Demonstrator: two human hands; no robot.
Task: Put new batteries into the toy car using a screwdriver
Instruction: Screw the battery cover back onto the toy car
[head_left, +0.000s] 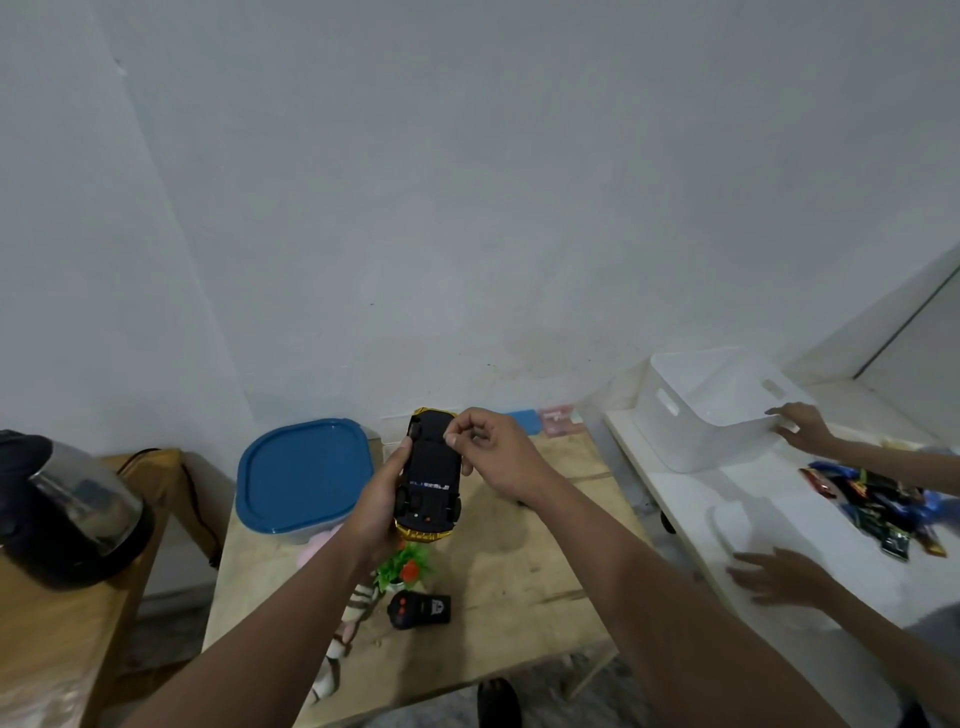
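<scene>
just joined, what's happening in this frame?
A person holds a yellow toy car upside down above the wooden table. The left hand grips its side; the right hand pinches at the underside near the far end. No screwdriver is visible. A black remote lies on the table.

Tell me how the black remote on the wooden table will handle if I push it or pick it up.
The black remote looks like small moulded plastic, so probably light and stiff. It lies flat on the wooden table, so a push should slide it, not roll or tip it.
</scene>
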